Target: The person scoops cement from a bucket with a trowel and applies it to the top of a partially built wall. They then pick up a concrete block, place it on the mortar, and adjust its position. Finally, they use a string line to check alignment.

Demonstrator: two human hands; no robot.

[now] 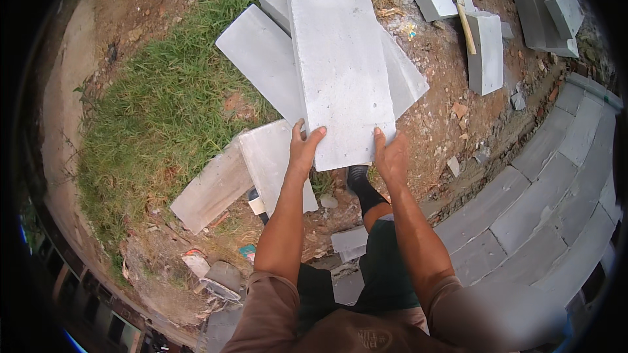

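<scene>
A long, pale grey concrete block (343,65) stretches away from me, its near end between my two hands. My left hand (303,147) grips its left edge, thumb on top and fingers curled round the side. Opposite it, my right hand (391,157) grips the near right corner, thumb also on the upper face. Most fingers are hidden by the block. Beneath it lie other grey blocks, one angled out to the left (261,59) and one poking out at the right (402,72).
Two more slabs (275,157) lie beside grass (157,111) at left. A wooden-handled hammer (466,26) rests against blocks at far right. A paved block surface (523,216) curves along the right. Rubble litters the dirt (432,137). My foot (358,176) stands below the held block.
</scene>
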